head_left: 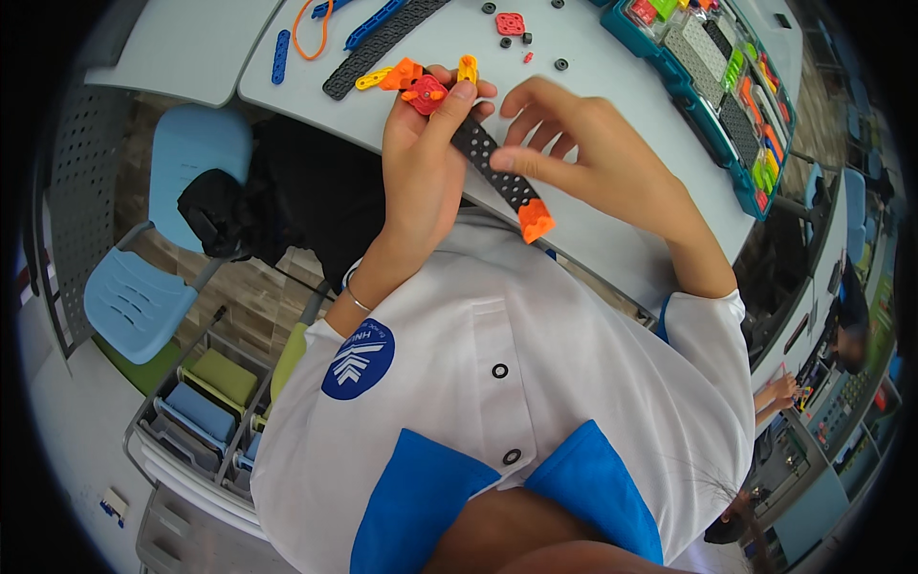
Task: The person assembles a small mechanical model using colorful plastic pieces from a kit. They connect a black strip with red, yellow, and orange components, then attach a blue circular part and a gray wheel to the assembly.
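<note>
My left hand [426, 158] grips a construction-kit model above the near edge of the table. Its main part is a black perforated beam [486, 161], slanting down to the right. An orange connector [535, 220] caps the lower end. Around my left thumb sit a red plate piece [426, 93], an orange bracket [403, 74] and an upright yellow piece [467, 69]. My right hand [598, 143] hovers right of the beam, fingers curved and apart. Its thumb tip lies over or close by the beam; whether they touch I cannot tell.
On the white table [612, 81] lie a long dark perforated plate [382, 50], a blue beam [279, 57], an orange band [298, 43] and a red square plate [510, 24]. A teal parts case [690, 117] stands right. Another person's hands [784, 388] show far right.
</note>
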Demonstrator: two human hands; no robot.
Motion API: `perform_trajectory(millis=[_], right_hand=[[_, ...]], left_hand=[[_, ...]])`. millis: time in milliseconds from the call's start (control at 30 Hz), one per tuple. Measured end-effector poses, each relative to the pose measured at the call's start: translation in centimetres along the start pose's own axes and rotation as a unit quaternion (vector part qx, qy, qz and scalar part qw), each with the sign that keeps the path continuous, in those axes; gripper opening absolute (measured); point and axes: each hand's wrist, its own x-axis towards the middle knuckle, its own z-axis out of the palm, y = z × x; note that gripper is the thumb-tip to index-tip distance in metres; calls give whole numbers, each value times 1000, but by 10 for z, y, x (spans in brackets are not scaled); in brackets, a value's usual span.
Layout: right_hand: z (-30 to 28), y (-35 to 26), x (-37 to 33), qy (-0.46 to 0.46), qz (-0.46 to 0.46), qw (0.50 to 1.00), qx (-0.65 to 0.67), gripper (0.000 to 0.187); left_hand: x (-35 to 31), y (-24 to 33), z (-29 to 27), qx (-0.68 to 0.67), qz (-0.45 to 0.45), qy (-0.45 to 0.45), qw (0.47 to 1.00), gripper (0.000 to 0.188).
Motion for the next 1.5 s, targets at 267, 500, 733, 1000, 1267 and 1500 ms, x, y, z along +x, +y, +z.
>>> perform_trajectory(millis=[267, 500, 733, 1000, 1267, 1500], right_hand=[[-36, 11, 13, -114, 45, 991, 60, 20], [-61, 33, 17, -155, 56, 986, 19, 18], [-60, 45, 23, -212, 125, 969, 9, 18], [-87, 42, 9, -141, 76, 987, -19, 18], [-120, 40, -24, 85, 120, 967, -208, 13], [-90, 32, -23, 129, 192, 902, -365, 12]], left_hand=[[6, 15, -15, 95, 28, -49, 994, 36], [1, 40, -27, 279, -35, -122, 952, 39], [-8, 42, -26, 345, -109, -114, 925, 38], [0, 64, -41, 427, 18, -88, 900, 37], [22, 69, -50, 624, 174, 8, 762, 34], [26, 63, -49, 669, 205, 29, 714, 23]])
